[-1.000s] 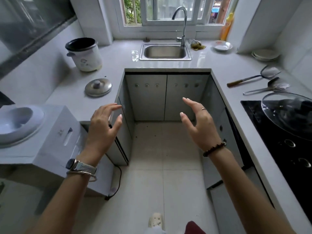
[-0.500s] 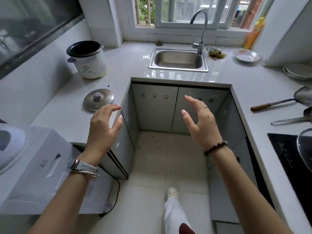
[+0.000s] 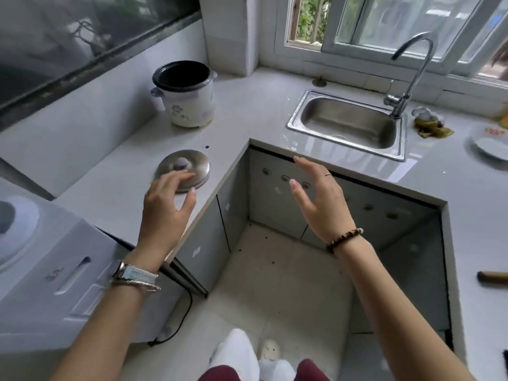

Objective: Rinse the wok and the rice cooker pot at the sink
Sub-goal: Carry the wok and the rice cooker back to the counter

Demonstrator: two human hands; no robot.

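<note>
L hand [image 3: 164,209] nearer lid [image 3: 198,165], R hand [image 3: 324,204] raised

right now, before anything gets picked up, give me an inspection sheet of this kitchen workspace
Surface: pale glossy countertop, one dark speck near the lid.
Job's things: rice cooker upright in the left corner, uncovered, dark pot inside; steel sink under the faucet, no water seen running; wok not in view.
Clutter: metal lid flat on the counter; rag, plate, wooden handle at right.
Hands: left hand open over the lid's near edge, contact unclear; right hand open in the air.
Cables: black cord trailing to the floor beside the white appliance.
Surroundings: window behind the sink; tiled floor, some crumbs.
</note>
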